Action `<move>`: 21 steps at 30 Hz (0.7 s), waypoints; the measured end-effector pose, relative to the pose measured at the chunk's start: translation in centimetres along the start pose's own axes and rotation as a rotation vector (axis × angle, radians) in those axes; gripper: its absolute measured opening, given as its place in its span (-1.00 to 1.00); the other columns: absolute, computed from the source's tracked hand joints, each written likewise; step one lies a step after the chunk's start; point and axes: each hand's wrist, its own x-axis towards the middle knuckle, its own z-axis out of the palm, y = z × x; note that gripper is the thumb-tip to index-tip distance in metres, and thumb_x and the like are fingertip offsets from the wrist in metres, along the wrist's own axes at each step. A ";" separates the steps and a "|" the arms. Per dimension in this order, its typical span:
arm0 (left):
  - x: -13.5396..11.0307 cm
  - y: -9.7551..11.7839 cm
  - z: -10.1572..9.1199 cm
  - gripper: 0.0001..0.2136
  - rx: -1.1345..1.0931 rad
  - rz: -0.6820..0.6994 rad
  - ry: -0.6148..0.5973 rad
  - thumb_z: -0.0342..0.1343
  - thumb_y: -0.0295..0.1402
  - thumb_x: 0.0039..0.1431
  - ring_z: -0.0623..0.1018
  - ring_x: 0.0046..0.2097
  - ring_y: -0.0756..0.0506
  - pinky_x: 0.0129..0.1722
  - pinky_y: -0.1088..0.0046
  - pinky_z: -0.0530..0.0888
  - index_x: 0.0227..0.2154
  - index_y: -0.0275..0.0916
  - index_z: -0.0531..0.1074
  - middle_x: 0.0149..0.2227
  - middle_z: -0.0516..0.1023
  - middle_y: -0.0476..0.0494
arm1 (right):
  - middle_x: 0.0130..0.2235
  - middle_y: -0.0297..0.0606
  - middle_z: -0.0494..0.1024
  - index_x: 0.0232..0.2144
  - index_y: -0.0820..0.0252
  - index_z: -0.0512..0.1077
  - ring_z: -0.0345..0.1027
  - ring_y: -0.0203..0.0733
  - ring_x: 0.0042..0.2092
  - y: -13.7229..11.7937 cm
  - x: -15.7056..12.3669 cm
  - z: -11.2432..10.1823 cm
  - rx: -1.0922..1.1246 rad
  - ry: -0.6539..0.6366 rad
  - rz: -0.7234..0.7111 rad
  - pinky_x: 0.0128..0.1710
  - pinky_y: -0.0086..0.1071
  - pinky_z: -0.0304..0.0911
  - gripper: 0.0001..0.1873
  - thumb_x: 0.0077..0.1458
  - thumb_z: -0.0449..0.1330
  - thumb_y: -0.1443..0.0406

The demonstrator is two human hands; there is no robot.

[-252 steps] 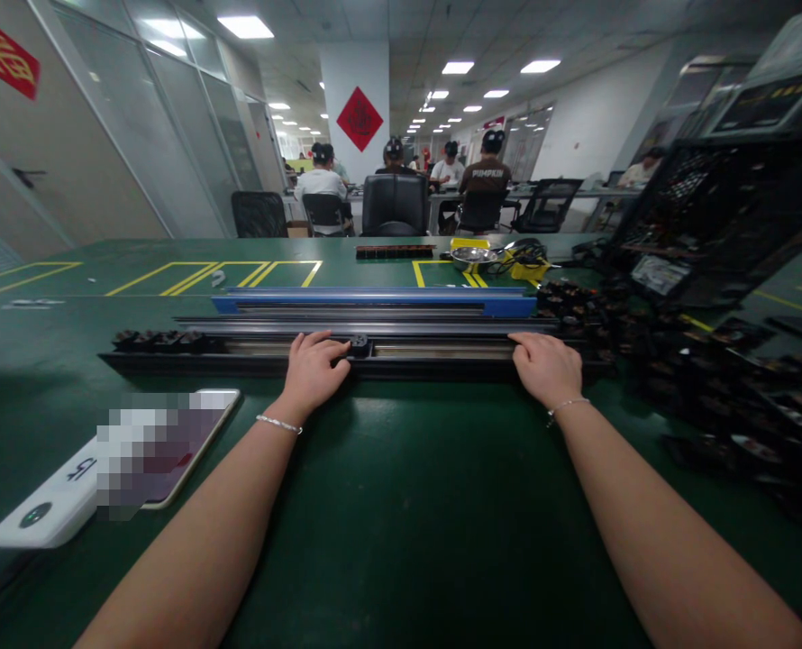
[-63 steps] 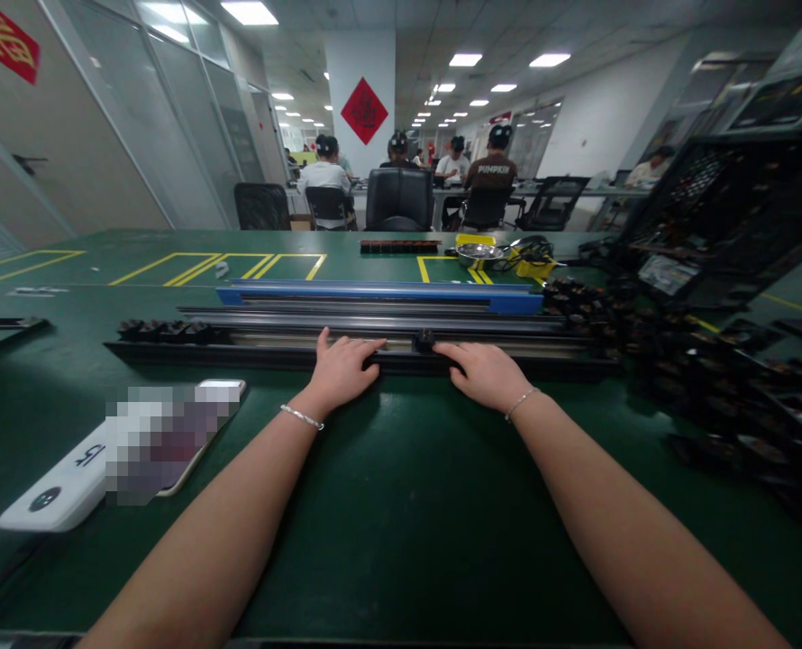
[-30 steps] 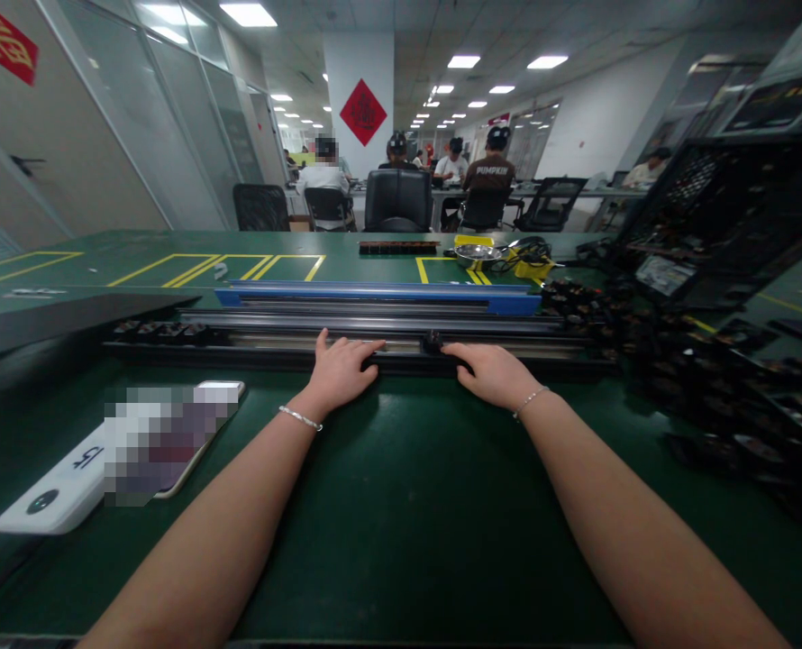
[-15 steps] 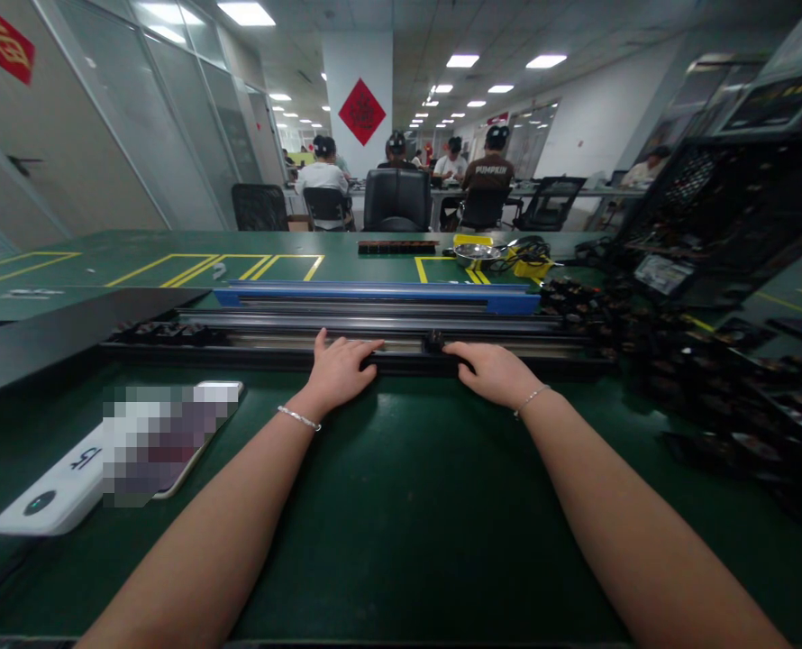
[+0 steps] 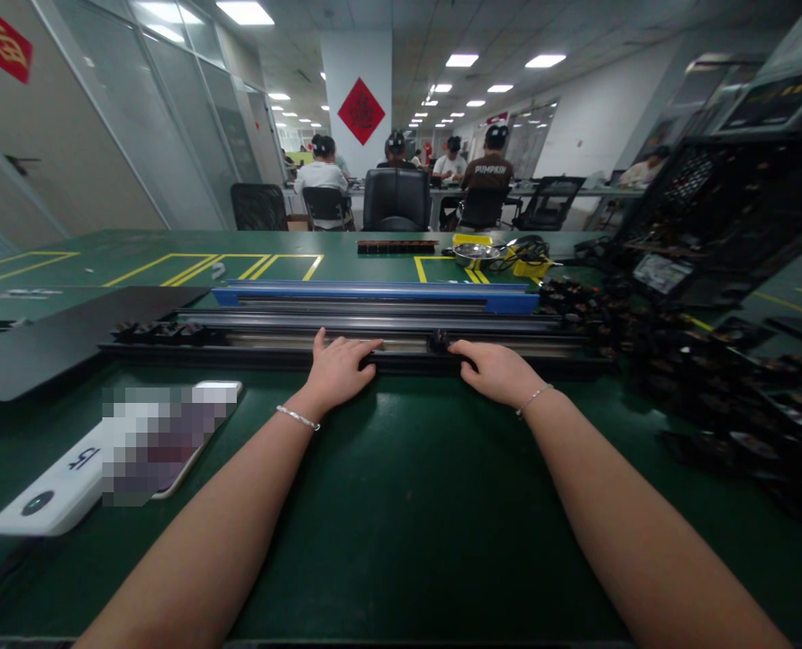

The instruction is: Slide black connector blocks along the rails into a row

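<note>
A long black metal rail (image 5: 401, 362) lies across the green table in front of me. My left hand (image 5: 337, 371) rests on the rail with its fingers stretched out and spread, its thumb by the front edge. On the rail between my hands sits a small black block (image 5: 439, 341). My right hand (image 5: 499, 371) has its fingertips on the right side of that block; its thumb is lower, near the rail's front edge. The far fingers of the right hand are hidden. Several similar black blocks (image 5: 168, 332) sit at the rail's left end.
A blue-edged rail (image 5: 387, 293) lies behind. Dark parts (image 5: 712, 388) are heaped at the right, near a tilted black case (image 5: 685, 207). A phone (image 5: 220, 391) and a white device (image 5: 56, 505) lie at the left. A metal bowl (image 5: 477, 253) stands farther back; people sit beyond.
My right hand and the small black block have shifted slightly to the right along the rail. The left hand stays in place.
</note>
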 end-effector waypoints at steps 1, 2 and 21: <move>0.0 0.0 0.0 -0.57 0.000 0.002 0.001 -0.07 -0.22 0.18 0.45 0.02 -0.20 0.24 -0.15 -0.21 0.12 0.03 0.31 0.00 0.54 -0.04 | -0.06 -0.24 0.55 0.00 0.10 0.39 0.44 -0.15 -0.10 0.0 0.0 0.0 -0.001 0.001 0.002 -0.13 -0.34 0.26 -0.59 0.11 -0.02 0.33; 0.0 0.0 0.0 -0.57 0.000 0.004 0.003 -0.07 -0.22 0.18 0.45 0.02 -0.20 0.24 -0.15 -0.21 0.13 0.03 0.31 0.00 0.54 -0.04 | -0.06 -0.25 0.55 -0.01 0.10 0.39 0.43 -0.15 -0.10 0.0 0.0 0.0 -0.002 0.003 0.004 -0.13 -0.35 0.26 -0.59 0.11 -0.02 0.33; -0.1 0.1 -0.2 -0.57 0.007 -0.002 -0.002 -0.08 -0.22 0.18 0.45 0.02 -0.21 0.24 -0.16 -0.19 0.13 0.02 0.31 -0.01 0.54 -0.06 | -0.14 -0.21 0.57 -0.12 0.15 0.44 0.41 -0.12 -0.14 0.0 -0.7 0.5 0.039 0.134 0.014 -0.16 -0.31 0.25 -0.69 0.08 0.04 0.28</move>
